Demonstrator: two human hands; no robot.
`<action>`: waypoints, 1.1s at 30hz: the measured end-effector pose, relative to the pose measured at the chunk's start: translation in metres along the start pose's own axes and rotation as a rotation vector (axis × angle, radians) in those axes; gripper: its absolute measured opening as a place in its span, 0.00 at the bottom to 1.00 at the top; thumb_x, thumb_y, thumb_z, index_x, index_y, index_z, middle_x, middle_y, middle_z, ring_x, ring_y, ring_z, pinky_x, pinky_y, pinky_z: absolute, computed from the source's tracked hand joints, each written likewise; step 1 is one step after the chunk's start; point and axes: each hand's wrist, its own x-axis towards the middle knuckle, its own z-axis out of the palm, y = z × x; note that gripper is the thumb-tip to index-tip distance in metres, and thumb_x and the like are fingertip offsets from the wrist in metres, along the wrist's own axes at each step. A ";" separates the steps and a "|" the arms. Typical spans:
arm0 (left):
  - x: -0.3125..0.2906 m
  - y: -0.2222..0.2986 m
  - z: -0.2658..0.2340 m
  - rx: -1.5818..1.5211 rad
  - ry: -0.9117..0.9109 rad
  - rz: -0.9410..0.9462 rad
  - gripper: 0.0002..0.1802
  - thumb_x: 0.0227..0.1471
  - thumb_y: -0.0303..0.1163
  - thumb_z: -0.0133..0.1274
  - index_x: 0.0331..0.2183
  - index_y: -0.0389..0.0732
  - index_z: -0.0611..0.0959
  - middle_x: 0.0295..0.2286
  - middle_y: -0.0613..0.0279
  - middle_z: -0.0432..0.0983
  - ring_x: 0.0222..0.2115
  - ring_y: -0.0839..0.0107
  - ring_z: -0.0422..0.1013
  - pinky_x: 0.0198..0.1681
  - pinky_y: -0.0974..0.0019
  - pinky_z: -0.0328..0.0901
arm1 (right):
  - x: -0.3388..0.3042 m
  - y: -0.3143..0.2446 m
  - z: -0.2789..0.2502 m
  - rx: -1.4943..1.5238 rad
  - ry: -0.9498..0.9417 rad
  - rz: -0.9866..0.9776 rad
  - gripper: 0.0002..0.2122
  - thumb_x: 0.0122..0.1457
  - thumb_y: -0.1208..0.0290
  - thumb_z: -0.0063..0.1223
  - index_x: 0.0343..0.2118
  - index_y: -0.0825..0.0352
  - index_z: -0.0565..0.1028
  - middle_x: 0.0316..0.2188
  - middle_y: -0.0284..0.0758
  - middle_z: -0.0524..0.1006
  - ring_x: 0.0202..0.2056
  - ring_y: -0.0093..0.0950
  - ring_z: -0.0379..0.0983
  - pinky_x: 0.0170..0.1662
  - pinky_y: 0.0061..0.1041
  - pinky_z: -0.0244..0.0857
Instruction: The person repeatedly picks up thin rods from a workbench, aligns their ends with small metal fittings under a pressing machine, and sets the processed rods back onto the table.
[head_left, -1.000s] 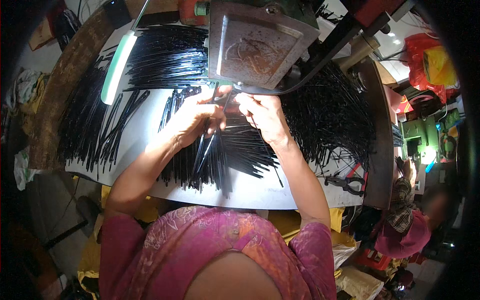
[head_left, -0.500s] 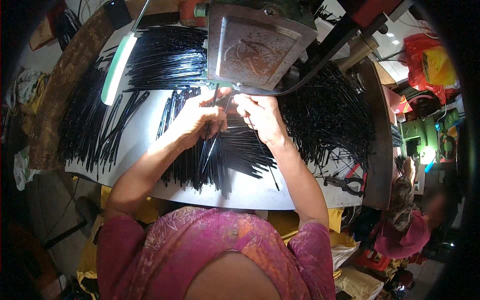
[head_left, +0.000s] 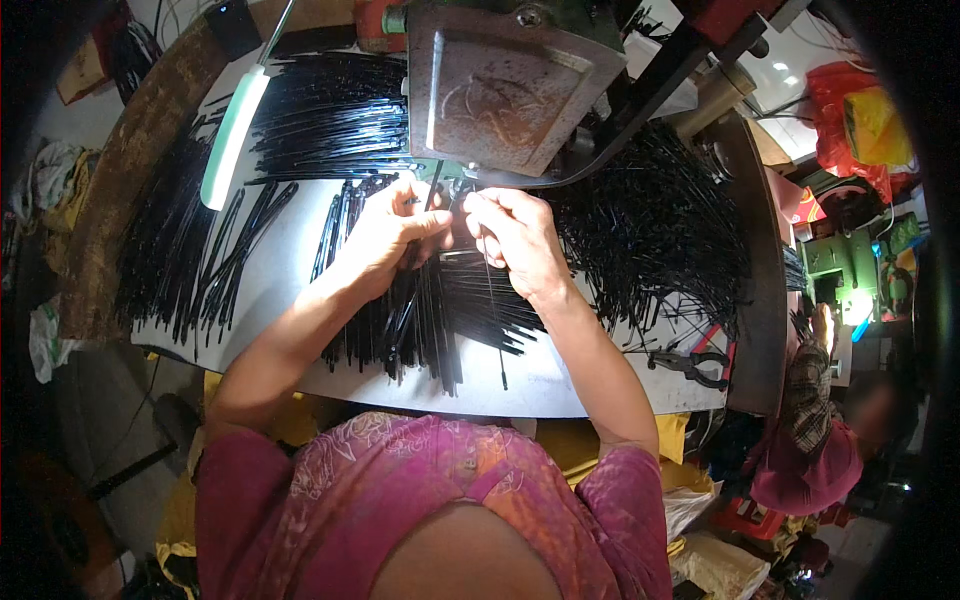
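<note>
My left hand (head_left: 405, 228) is closed round a thin black rod (head_left: 434, 185) that stands up past its fingers, just below the machine head (head_left: 510, 95). To its right, my right hand (head_left: 520, 240) pinches another thin black rod (head_left: 498, 330), which hangs down toward the near edge of the table. The two sets of fingertips are close together under the machine, and the small parts between them are too fine to make out. Below my left hand, a bundle of black rods (head_left: 385, 335) fans out over the white tabletop (head_left: 285, 345).
More black rods lie in piles at the far left (head_left: 330, 120), left (head_left: 175, 240) and right (head_left: 650, 225). Red-handled pliers (head_left: 690, 367) rest at the near right. A white-and-green lamp (head_left: 235, 135) hangs over the left side. Another person (head_left: 810, 460) works at the right.
The rod in my right hand has swung left at its lower end and hangs more upright. My right fingers have curled in and shifted slightly. My left hand has barely moved.
</note>
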 end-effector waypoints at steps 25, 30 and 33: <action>0.010 -0.003 0.007 -0.128 0.061 0.053 0.10 0.42 0.21 0.53 0.28 0.39 0.68 0.19 0.57 0.71 0.11 0.78 0.62 0.12 0.78 0.52 | 0.008 0.004 0.009 -0.014 0.033 -0.034 0.08 0.55 0.72 0.47 0.24 0.71 0.71 0.15 0.29 0.68 0.11 0.12 0.57 0.12 0.12 0.48; 0.009 -0.007 0.008 -0.145 0.100 0.060 0.10 0.42 0.20 0.52 0.27 0.38 0.68 0.18 0.57 0.70 0.11 0.78 0.61 0.11 0.78 0.51 | 0.005 0.005 0.010 -0.019 0.037 -0.070 0.08 0.55 0.73 0.47 0.24 0.71 0.71 0.15 0.31 0.70 0.11 0.13 0.57 0.12 0.12 0.49; 0.009 -0.007 0.007 -0.143 0.087 0.046 0.10 0.42 0.20 0.52 0.27 0.38 0.68 0.18 0.57 0.70 0.11 0.78 0.60 0.11 0.78 0.50 | 0.007 0.005 0.010 -0.027 0.031 -0.030 0.08 0.55 0.73 0.46 0.23 0.71 0.71 0.15 0.31 0.70 0.12 0.13 0.57 0.12 0.11 0.49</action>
